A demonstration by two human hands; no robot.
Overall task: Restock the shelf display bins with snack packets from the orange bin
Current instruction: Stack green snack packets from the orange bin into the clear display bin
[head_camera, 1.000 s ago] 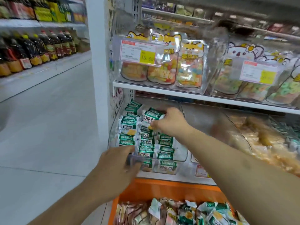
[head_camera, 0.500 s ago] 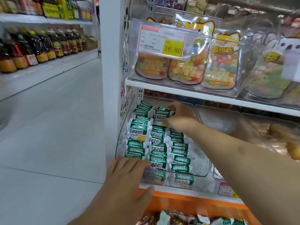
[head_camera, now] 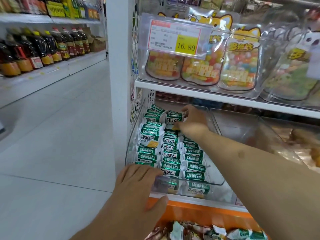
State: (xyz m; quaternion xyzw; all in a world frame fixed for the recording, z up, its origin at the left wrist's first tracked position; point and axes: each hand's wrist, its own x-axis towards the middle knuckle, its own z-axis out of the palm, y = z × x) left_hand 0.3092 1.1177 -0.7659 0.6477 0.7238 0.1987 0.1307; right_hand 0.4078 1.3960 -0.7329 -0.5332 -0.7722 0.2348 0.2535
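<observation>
Head view: clear display bin (head_camera: 215, 183) on lower shelf, holds rows of green-and-white snack packets (head_camera: 170, 149). Right hand (head_camera: 193, 122) at bin's far end, fingers pinching one green packet (head_camera: 173, 117) at back of middle row. Left hand (head_camera: 138, 187) grips bin's front left corner, fingers together over rim, thumb below front wall. Orange bin (head_camera: 199, 213) directly below display bin, mixed packets inside. Candy pouches (head_camera: 237, 64) and price tag (head_camera: 174, 38) on shelf above display bin.
</observation>
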